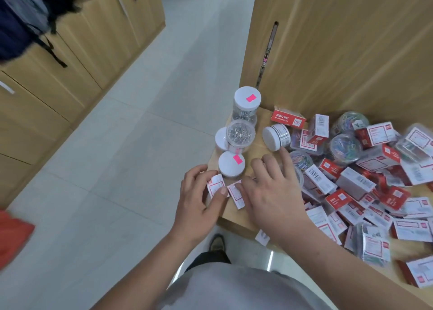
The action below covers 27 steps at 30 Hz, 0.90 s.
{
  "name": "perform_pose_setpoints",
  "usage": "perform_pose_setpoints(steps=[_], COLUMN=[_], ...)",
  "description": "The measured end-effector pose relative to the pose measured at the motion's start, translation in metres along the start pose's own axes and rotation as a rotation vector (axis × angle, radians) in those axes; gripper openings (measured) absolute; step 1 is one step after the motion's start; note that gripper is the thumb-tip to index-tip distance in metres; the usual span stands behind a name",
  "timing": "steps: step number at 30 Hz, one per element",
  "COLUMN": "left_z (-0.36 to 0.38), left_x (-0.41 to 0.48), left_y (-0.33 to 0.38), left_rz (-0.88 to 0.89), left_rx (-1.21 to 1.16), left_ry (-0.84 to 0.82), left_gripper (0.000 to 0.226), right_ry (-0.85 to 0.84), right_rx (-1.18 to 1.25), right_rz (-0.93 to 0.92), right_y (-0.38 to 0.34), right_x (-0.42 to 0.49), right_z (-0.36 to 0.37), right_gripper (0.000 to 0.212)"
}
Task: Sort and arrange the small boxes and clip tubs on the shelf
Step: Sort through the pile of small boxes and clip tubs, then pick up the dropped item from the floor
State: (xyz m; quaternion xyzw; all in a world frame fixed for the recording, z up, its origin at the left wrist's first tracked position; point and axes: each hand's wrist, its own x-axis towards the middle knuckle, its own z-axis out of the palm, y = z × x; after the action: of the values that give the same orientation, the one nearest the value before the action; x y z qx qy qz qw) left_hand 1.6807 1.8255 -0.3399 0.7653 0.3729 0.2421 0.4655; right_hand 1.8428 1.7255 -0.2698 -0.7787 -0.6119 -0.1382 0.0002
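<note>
Left hand [199,199] pinches left box [214,185] at shelf's [257,149] near-left corner, right hand [269,192], fingers [284,156] spread straight, rests on right box [236,195] just beside it, both long axes roughly near-to-far.

- It looks like an office storage area: light wood cabinets [70,59] line the left side, and a tall matching cabinet door [339,52] stands on the right.
- A pale grey tiled floor [140,122] runs between them.
- A dark backpack [21,17] hangs against the cabinets.
- A wooden shelf [257,150] is heaped with office stationery: red-and-white staple boxes [289,118] and clear tubs of paper clips [240,135].
</note>
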Motion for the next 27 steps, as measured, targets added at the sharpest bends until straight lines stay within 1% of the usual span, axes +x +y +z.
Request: perform_pose_setpoints(steps=[5,7,9,11,14,17,20,21,24,27], left_z=[0.001,0.004,0.003,-0.001,-0.013,-0.032,-0.054,-0.061,-0.082,-0.103], left_x=[-0.018,-0.025,-0.026,-0.024,-0.028,-0.05,-0.077,-0.081,-0.073,-0.042], left_y=[0.007,0.009,0.011,0.013,0.015,0.003,-0.02,-0.029,-0.063,-0.106], left_rz=[-0.141,-0.153,-0.128,-0.107,-0.136,-0.235,-0.339,-0.375,-0.471,-0.461], left_rx=[-0.084,-0.094,-0.007,0.077,0.072,0.097,0.059,0.059,0.107,0.177], left_ry=[0.017,-0.034,-0.072,-0.085,-0.049,0.028,0.007,-0.014,-0.102,-0.185], left_gripper=[0.065,0.072,0.075,0.077,0.075,0.059,0.048,0.046,0.041,0.042], right_ry=[0.063,0.14,0.22,0.248,0.222,0.225,0.119,0.045,-0.255,-0.43], right_rx=[-0.004,0.04,0.145,0.247,0.365,0.473,0.594,0.625,0.666,0.642], right_rz=[0.015,0.005,-0.015,-0.032,0.009,0.022,0.003,0.013,0.089,0.215], right_y=[-0.001,-0.002,-0.005,-0.008,-0.015,-0.036,-0.074,-0.087,-0.124,-0.156], right_x=[0.002,0.007,0.01,0.008,0.003,-0.006,-0.026,-0.032,-0.036,-0.012], right_z=[-0.005,-0.015,-0.026,-0.035,-0.046,-0.06,-0.063,-0.06,-0.032,0.015], right_gripper=[0.02,0.024,0.027,0.026,0.026,0.022,0.022,0.023,0.032,0.034])
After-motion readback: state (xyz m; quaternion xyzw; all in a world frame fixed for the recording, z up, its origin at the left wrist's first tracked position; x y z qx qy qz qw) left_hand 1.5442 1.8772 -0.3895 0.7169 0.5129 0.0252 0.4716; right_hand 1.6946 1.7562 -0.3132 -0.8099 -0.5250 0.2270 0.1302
